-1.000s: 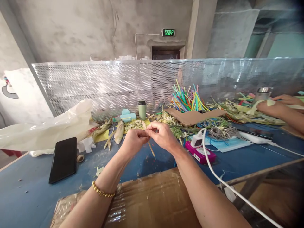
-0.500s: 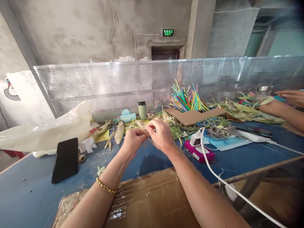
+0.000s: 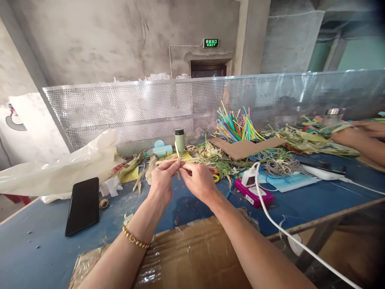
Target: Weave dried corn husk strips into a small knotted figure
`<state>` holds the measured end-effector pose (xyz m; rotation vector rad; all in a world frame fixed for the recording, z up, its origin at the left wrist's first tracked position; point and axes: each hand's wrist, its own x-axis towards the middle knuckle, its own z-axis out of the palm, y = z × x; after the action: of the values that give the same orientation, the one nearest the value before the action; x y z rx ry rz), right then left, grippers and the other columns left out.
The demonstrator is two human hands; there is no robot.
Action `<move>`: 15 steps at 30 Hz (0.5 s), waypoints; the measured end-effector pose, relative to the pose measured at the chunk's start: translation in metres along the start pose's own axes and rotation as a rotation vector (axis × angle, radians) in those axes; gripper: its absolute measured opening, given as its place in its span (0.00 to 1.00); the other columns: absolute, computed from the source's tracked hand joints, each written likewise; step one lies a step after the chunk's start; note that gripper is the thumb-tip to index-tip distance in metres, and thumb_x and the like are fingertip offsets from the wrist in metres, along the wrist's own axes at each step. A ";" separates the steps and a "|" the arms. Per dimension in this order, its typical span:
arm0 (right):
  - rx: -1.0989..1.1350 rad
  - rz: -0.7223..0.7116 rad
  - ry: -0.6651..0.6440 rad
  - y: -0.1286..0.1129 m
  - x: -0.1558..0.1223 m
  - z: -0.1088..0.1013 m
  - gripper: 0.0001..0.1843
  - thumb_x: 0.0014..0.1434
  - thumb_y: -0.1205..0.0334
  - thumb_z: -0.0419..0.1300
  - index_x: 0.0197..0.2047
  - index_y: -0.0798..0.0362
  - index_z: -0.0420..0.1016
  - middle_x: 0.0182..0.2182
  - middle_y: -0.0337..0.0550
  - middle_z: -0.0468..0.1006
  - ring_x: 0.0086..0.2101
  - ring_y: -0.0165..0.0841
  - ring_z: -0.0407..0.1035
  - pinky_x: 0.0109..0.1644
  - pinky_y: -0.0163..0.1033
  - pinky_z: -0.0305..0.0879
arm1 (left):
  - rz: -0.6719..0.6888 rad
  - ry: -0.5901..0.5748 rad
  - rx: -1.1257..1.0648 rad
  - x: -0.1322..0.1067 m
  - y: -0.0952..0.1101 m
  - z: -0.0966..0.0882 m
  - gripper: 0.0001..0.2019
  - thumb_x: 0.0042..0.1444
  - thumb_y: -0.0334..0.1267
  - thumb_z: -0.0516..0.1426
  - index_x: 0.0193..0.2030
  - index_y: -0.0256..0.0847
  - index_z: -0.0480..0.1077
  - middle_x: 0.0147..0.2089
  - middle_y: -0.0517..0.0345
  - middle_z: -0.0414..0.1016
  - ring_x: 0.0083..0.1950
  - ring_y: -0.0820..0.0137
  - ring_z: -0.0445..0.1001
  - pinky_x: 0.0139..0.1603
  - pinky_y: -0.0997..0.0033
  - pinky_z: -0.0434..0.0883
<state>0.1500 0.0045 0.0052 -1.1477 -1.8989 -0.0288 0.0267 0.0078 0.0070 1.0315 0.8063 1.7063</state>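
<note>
My left hand (image 3: pixel 162 178) pinches a pale husk strip (image 3: pixel 177 151), whose end sticks up above the fingertips. Close against it, my right hand (image 3: pixel 199 180) has thumb and fingers pressed together at the same strip; the exact grip is partly hidden by the fingers. Both hands are raised over the blue table (image 3: pixel 186 206). Just behind them lie dried corn husks (image 3: pixel 149 170), shredded husk pieces (image 3: pixel 213 152) and a green thread bundle (image 3: pixel 223 168). A green bottle (image 3: pixel 179 141) with a black cap stands beyond my fingertips.
A black phone (image 3: pixel 82 206) lies at left near a plastic bag (image 3: pixel 90 158). At right are a purple power strip (image 3: pixel 255 194) with a white cable, a face mask (image 3: pixel 288 182) and cardboard (image 3: pixel 245 147). Colourful pipe cleaners (image 3: pixel 237 124) stand behind. A co-worker's arm (image 3: pixel 349 138) reaches in.
My hands have turned and come fingertip to fingertip; the husk strip now points upward between them. My right hand has shifted slightly left and down. The co-worker's hands have moved a little.
</note>
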 end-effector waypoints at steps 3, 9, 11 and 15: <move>0.107 0.026 0.013 0.001 0.001 0.001 0.17 0.63 0.63 0.57 0.22 0.51 0.67 0.19 0.40 0.72 0.22 0.30 0.60 0.30 0.37 0.49 | -0.040 -0.046 -0.013 -0.001 -0.002 0.001 0.16 0.35 0.40 0.74 0.32 0.35 0.83 0.37 0.49 0.84 0.37 0.69 0.76 0.38 0.71 0.69; 0.229 0.000 0.008 0.001 0.002 0.001 0.16 0.60 0.68 0.56 0.22 0.50 0.61 0.19 0.38 0.69 0.23 0.31 0.61 0.30 0.36 0.53 | -0.043 -0.058 -0.053 -0.002 0.001 0.002 0.17 0.33 0.40 0.75 0.31 0.33 0.82 0.34 0.49 0.84 0.36 0.66 0.78 0.45 0.65 0.73; 0.240 -0.020 -0.002 0.000 0.002 0.000 0.16 0.59 0.70 0.55 0.22 0.49 0.59 0.18 0.37 0.67 0.23 0.30 0.60 0.30 0.36 0.52 | -0.035 -0.032 -0.069 -0.002 0.002 0.002 0.17 0.31 0.37 0.75 0.31 0.33 0.82 0.34 0.49 0.84 0.37 0.66 0.79 0.46 0.65 0.73; 0.244 -0.061 0.001 0.001 0.003 0.000 0.16 0.59 0.71 0.54 0.22 0.49 0.57 0.18 0.35 0.64 0.22 0.29 0.57 0.30 0.36 0.51 | 0.010 0.026 -0.107 -0.003 0.005 0.003 0.16 0.31 0.33 0.74 0.31 0.33 0.82 0.36 0.49 0.84 0.38 0.66 0.79 0.46 0.65 0.73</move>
<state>0.1500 0.0073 0.0067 -0.9248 -1.8769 0.1640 0.0281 0.0037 0.0120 0.9435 0.7196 1.7550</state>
